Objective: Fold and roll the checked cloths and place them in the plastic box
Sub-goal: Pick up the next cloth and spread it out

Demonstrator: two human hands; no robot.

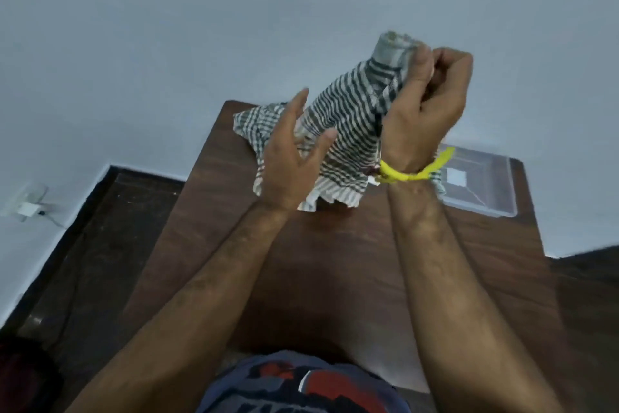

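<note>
A black-and-white checked cloth (348, 117) hangs in the air above the brown table (301, 262). Its top end is rolled tight and its lower part fans out loose. My right hand (428, 104), with a yellow band at the wrist, is shut around the rolled top. My left hand (294, 158) is open with fingers spread against the cloth's left side, low down. A second checked cloth (254, 124) lies crumpled on the table's far edge, behind my left hand. The clear plastic box (482, 184) sits at the table's far right, partly hidden by my right wrist.
A pale wall fills the background. Dark floor lies on both sides of the table. A white wall socket with a plugged-in cable (30, 205) is low on the left wall. A dark red object (23, 375) sits at the bottom left corner.
</note>
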